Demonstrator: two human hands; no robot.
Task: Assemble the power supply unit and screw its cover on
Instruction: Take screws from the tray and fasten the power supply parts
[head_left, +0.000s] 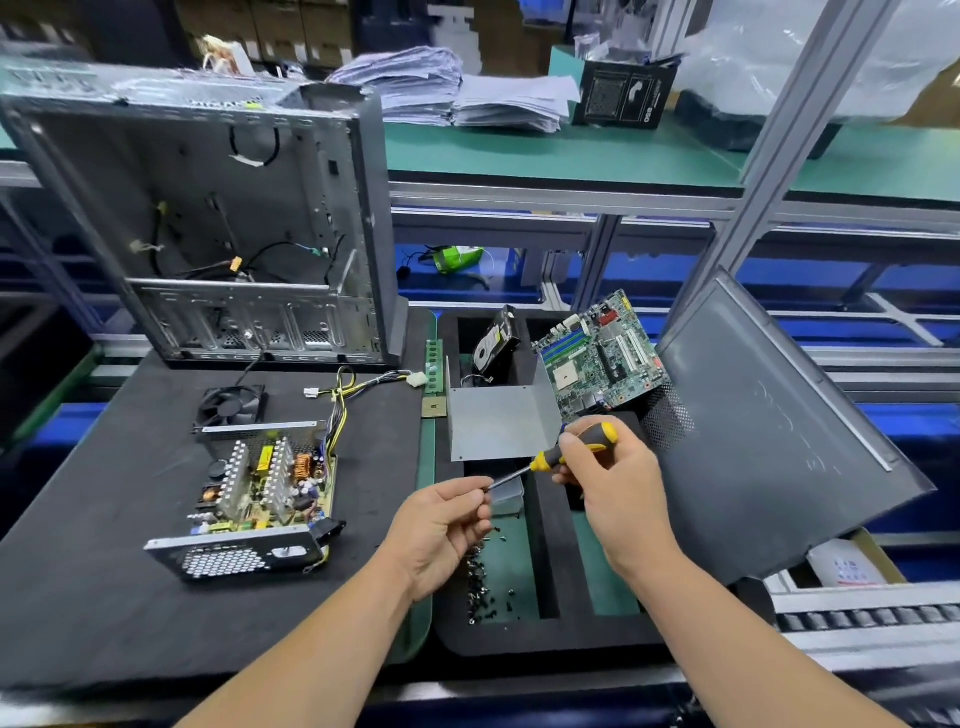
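Left hand (441, 525) pinches the screwdriver (561, 454) tip over the foam tray (545, 634); right hand (608, 467) grips its yellow-black handle. Left of tray: open power supply unit (260, 493). On tray's far part: its grey cover (498, 423), motherboard (602, 353).

Nothing legible with certainty; white print on the black cardboard box (626, 93) standing on the green upper shelf (519, 156), sideways and too small to make out; faint red marks on the white sheet (844, 569) under the grey metal side panel (769, 436), blurred
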